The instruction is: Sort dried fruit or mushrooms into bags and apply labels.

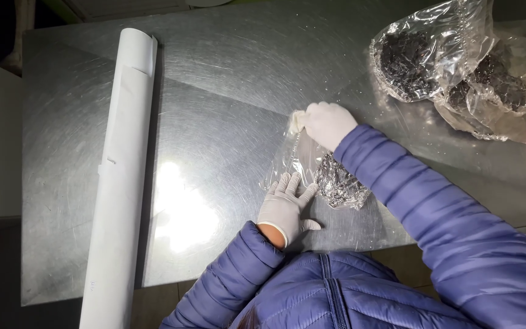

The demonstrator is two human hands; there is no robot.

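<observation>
I see a small clear bag (pixel 330 176) with dark shiny bits lying near the front edge of the metal table (pixel 226 79). My left hand (pixel 284 207) presses flat and open on it. My right hand (pixel 327 123) pinches its top corner closed.

2 gloved hands are working on the steel table (pixel 226 73): the left hand (pixel 284 206) near, the right hand (pixel 327 123) farther. 1 small clear bag (pixel 336 183) of dark shiny pieces is lying between them, and 2 larger bags (pixel 458 67) of the same are sitting far right. 1 long white roll (pixel 120 176) is lying at the left.
</observation>
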